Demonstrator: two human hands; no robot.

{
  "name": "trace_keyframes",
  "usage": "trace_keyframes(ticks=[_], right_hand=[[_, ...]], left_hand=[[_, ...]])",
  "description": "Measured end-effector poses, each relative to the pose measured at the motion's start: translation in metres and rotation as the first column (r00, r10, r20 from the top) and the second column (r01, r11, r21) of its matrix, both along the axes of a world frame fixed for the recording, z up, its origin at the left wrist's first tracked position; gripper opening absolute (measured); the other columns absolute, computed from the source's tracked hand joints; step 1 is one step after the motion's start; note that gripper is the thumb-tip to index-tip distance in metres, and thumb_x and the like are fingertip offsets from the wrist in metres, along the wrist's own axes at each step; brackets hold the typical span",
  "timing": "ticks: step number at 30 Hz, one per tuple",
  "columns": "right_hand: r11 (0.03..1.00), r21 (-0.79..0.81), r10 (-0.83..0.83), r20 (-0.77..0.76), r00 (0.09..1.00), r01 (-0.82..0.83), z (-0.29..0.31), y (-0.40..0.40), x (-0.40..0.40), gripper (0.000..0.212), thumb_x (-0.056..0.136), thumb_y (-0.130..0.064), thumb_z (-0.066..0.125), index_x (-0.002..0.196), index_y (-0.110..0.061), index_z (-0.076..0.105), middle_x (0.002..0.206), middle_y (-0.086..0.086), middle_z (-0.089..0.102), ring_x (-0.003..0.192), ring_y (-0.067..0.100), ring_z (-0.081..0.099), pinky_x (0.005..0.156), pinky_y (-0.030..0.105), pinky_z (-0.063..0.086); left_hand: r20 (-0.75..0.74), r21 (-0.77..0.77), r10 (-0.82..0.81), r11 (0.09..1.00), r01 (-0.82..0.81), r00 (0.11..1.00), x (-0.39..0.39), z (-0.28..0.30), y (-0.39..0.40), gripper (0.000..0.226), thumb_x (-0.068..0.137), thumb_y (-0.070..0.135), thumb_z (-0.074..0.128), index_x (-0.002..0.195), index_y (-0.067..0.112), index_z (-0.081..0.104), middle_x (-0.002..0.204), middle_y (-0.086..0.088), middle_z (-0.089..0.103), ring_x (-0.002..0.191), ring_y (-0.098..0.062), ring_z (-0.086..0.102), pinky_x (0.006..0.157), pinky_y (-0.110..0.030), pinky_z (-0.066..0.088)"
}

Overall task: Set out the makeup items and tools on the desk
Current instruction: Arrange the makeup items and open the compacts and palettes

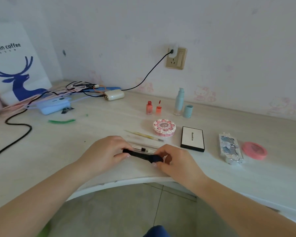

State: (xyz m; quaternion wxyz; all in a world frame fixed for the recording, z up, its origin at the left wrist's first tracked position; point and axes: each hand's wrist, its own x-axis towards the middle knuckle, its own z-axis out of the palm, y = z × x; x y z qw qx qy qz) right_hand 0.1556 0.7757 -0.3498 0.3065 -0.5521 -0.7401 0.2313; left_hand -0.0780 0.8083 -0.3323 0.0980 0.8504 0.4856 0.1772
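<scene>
both hands grasp dark blue-black makeup brush [142, 155] near front edge of pale wooden desk [109, 120]: left hand [103, 151] pinches handle, right hand [175, 159] bristle end. behind it lie slim pencils [148, 135]; round pink cake-shaped compact [164, 128] and black-rimmed white palette [192, 139] toward right. layout judged nearly done; brush still to set down.

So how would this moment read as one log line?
hands: both hold black brush | place: over desk | step: setting out
</scene>
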Motion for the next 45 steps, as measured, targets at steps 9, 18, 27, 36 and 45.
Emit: trace_keyframes(ticks=[9,18,27,36,45], right_hand=[[0.993,0.117,-0.037,0.251,0.967,0.008,-0.006,0.008,-0.013,0.02,0.082,-0.037,0.063,0.102,-0.034,0.063,0.091,-0.013,0.059,0.066,-0.006,0.042,0.059,0.011,0.034],[0.983,0.184,-0.051,0.187,0.981,0.016,-0.009,0.007,-0.003,0.04,0.079,-0.038,0.069,0.116,-0.032,0.057,0.107,-0.021,0.044,0.069,-0.009,0.045,0.067,0.01,0.038],[0.952,0.23,-0.235,0.136,0.962,0.2,0.026,0.052,0.052,0.052,0.077,-0.031,0.073,0.125,-0.027,0.051,0.119,-0.011,0.045,0.097,0.002,0.053,0.083,0.02,0.048],[0.997,-0.07,0.011,0.417,0.909,0.02,0.034,0.12,0.049,0.083,0.079,-0.037,0.069,0.147,-0.025,0.022,0.155,0.001,0.02,0.142,0.018,0.023,0.114,0.033,0.023],[0.976,-0.197,0.165,0.394,0.904,-0.093,0.024,0.151,0.047,0.091,0.074,-0.038,0.074,0.147,-0.026,0.02,0.142,0.005,0.036,0.129,0.02,0.04,0.105,0.026,0.032]], left_hand=[[-0.063,0.053,-0.005,0.999,0.009,0.998,-0.01,-0.013,0.006,0.03,0.079,0.035,0.054,0.101,0.027,0.071,0.095,0.007,0.069,0.092,-0.018,0.063,0.081,-0.033,0.049],[-0.062,0.128,0.001,0.992,0.007,0.998,-0.015,-0.014,0.015,0.038,0.075,0.049,0.05,0.1,0.029,0.071,0.094,0.01,0.068,0.089,-0.018,0.064,0.075,-0.032,0.047],[0.21,-0.021,0.071,0.997,-0.068,0.975,0.013,0.011,0.051,0.034,0.082,0.031,0.068,0.116,0.025,0.063,0.107,0.015,0.061,0.105,-0.003,0.053,0.089,-0.016,0.035],[-0.011,-0.355,0.078,0.932,-0.076,0.997,0.084,0.003,0.123,0.071,0.077,0.044,0.069,0.137,0.016,0.044,0.138,0.0,0.05,0.127,-0.02,0.047,0.103,-0.033,0.041],[0.015,-0.363,0.012,0.932,-0.006,1.0,0.088,-0.007,0.149,0.072,0.054,0.067,0.061,0.112,0.024,0.063,0.112,0.005,0.066,0.105,-0.015,0.058,0.094,-0.038,0.047]])
